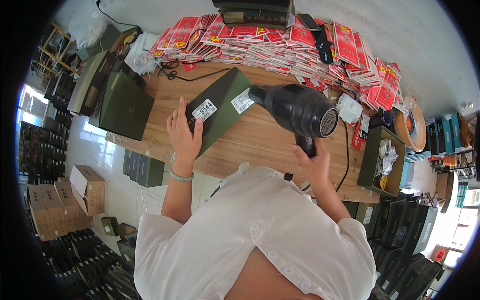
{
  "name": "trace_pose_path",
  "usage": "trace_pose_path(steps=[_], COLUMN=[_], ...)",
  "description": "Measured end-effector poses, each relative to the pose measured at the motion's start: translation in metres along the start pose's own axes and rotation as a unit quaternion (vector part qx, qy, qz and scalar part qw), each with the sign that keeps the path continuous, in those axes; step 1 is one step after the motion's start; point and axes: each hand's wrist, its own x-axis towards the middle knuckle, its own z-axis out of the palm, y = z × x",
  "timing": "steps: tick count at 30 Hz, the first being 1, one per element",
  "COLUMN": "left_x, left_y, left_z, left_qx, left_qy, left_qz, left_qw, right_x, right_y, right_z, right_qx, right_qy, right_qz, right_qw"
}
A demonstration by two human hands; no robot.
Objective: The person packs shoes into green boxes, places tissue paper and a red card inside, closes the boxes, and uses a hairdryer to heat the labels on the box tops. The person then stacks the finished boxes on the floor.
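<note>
A dark green and brown shoebox-like box [225,107] sits at an angle on the wooden table [280,145], with white labels on two faces. My left hand [184,134] grips its left side, the thumb lying over the brown face by one label and the fingers along the edge. In my right hand [315,162] is the handle of a black hair dryer [295,107], fingers wrapped around it. The dryer's nozzle points left, at the white label [243,101] on the green face; whether they touch I cannot tell.
Stacks of red-and-white printed cards [280,47] line the table's back, with a phone [308,22] on top. Black scissors [172,71] lie back left. Green boxes [125,105] stand left; an open green box [382,160] holds scraps at right. A cord [346,160] hangs beside my right arm.
</note>
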Motion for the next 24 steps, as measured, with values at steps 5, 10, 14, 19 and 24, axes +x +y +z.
trace_pose_path(steps=[5,10,14,19,24], left_x=[0.0,0.002,0.002,0.001,0.001], left_y=[-0.002,-0.003,-0.001,0.0,0.0], left_z=[0.001,0.001,0.0,-0.001,-0.001], left_qx=[0.007,0.002,0.005,0.004,0.005], left_qy=[0.006,0.005,0.004,0.001,0.001], left_qz=[-0.001,-0.004,-0.004,-0.004,-0.005], left_qw=[1.0,1.0,1.0,1.0,1.0], right_x=[-0.014,-0.02,-0.018,-0.018,-0.016], right_y=[0.012,0.018,0.015,0.01,0.011], right_z=[-0.008,-0.007,-0.004,-0.004,-0.004], right_qx=[-0.017,-0.014,-0.025,-0.013,-0.059], right_qy=[-0.007,-0.005,0.0,-0.004,0.0], right_qz=[-0.01,0.004,0.0,0.005,-0.052], right_qw=[1.0,1.0,1.0,1.0,0.997])
